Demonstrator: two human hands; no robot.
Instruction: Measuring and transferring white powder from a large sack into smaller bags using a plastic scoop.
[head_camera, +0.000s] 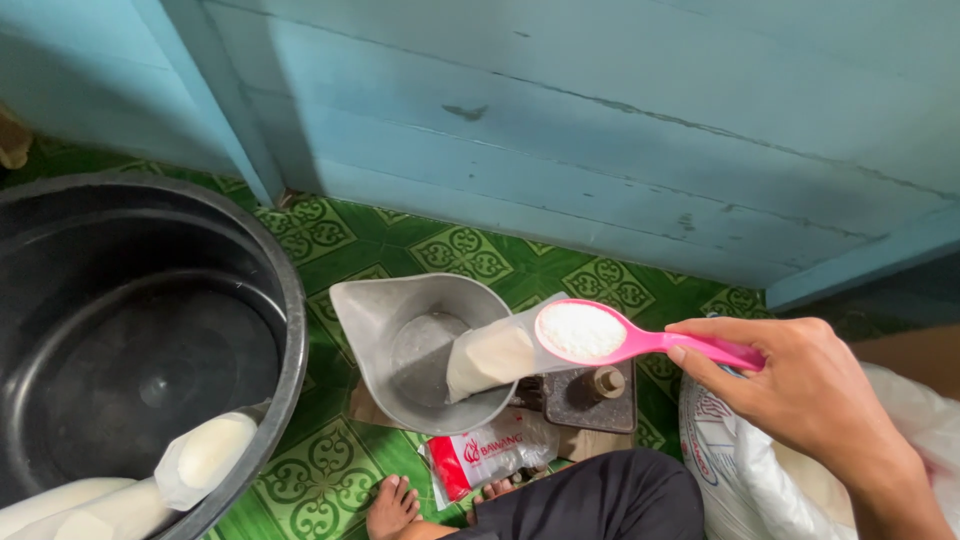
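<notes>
Right hand (810, 385) pinches pink spoon (640, 340) of white powder above the bag (495, 355) in the metal scale pan (400, 310); left hand unseen

A big black tub (140, 340) sits on the green patterned floor (330, 470). Long white bags (205, 455) lean out over the tub's near rim. Behind the tub stands a pale blue wooden wall (600, 130). To the right of the tub, by a bare foot (392, 508), lies a red and white packet (485, 455). Farther right of the tub is a large white sack (740, 460).
</notes>
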